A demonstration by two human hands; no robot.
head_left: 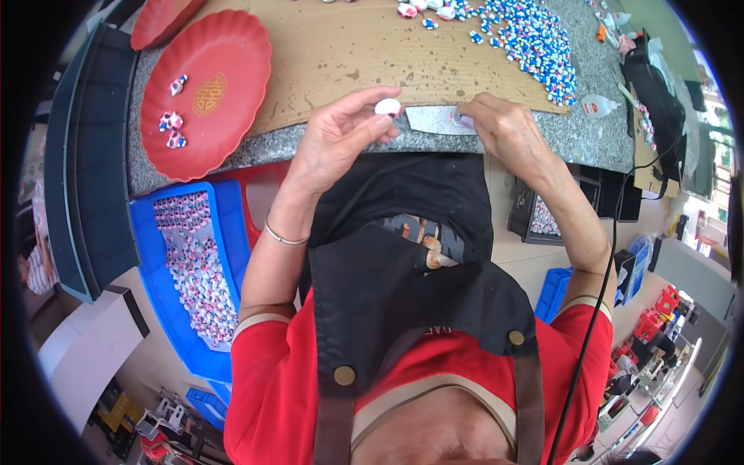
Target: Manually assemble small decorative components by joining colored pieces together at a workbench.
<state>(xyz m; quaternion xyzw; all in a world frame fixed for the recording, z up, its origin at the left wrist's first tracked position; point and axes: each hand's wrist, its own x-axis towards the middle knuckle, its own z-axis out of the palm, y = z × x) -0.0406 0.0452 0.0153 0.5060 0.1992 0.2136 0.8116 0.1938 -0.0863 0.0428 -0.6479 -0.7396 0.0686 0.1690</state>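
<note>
My left hand (345, 132) is closed, its thumb and fingers pinching a small white rounded figurine part (389, 108) with a dark and pink patch. To its right, at the table's near edge, lies a pale speckled flat strip (438, 120). My right hand (508, 128) is over the right end of this strip, its fingers pinched together and pointing down. A bit of white and bluish purple shows at the fingertips; what it is I cannot make out. A heap of small blue and white pieces (535, 54) covers the far right of the cardboard (333, 54).
A red scalloped plate (244, 70) with several small painted figurines (174, 120) is at left. Below it, a blue bin (167, 310) holds many pink and white pieces. White figurine parts (446, 12) lie at the far edge. A small clear bottle (598, 106) stands at right, near a black cable (616, 225).
</note>
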